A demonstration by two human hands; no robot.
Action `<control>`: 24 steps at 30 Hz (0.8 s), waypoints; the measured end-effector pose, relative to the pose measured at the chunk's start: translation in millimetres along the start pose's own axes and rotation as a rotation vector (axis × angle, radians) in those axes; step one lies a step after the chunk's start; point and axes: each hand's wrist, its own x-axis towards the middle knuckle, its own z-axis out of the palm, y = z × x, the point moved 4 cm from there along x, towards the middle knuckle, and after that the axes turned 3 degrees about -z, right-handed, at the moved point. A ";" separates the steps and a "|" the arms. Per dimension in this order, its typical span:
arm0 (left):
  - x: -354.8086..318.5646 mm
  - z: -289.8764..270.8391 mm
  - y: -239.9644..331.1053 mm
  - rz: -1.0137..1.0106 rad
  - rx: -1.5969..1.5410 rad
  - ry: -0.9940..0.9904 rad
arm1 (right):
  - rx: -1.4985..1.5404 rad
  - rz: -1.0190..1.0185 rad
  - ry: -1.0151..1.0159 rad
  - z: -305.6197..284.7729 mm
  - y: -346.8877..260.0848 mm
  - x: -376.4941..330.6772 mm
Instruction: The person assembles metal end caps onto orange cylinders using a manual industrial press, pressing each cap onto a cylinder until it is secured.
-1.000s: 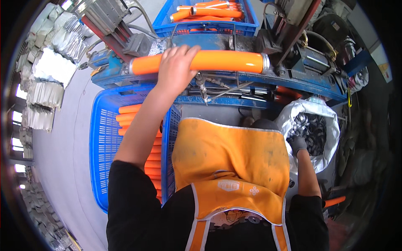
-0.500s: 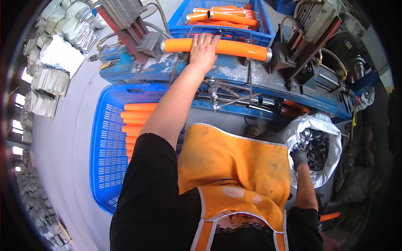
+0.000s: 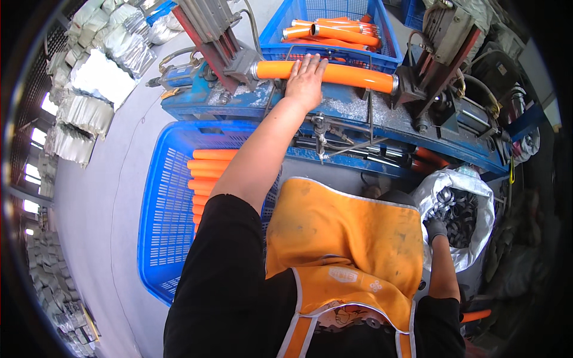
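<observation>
My left hand (image 3: 305, 86) lies across the top of an orange tube (image 3: 355, 76), with its fingers stretched out. Silver metal rings sit at both tube ends, between a left clamp block (image 3: 243, 67) and a right clamp block (image 3: 409, 88) of a blue bench machine. Over on the right, my gloved right hand (image 3: 436, 229) reaches into a white sack (image 3: 486, 206) of dark metal rings (image 3: 456, 206). The sack's contents hide its fingertips, so I cannot see whether it grips a ring.
Behind the bench (image 3: 239, 102), a blue crate (image 3: 391, 51) holds orange tubes with metal rings. A blue basket (image 3: 156, 209) with plain orange tubes (image 3: 209, 164) stands left of my orange apron (image 3: 346, 224). Wrapped bundles (image 3: 98, 83) are stacked at far left.
The whole view has shifted, so things appear farther right. My left hand stays on the tube, and my right hand is still in the sack.
</observation>
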 end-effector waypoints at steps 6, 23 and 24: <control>-3.1 0.6 -2.6 0.002 0.008 0.017 | 0.091 0.040 -0.120 2.2 1.8 3.5; -271.2 12.4 -149.5 -0.455 -0.403 0.330 | 0.079 -0.270 -0.046 15.3 22.5 32.9; -287.6 48.2 -165.1 -0.541 -0.432 0.255 | 0.071 -0.230 -0.052 41.9 76.6 44.7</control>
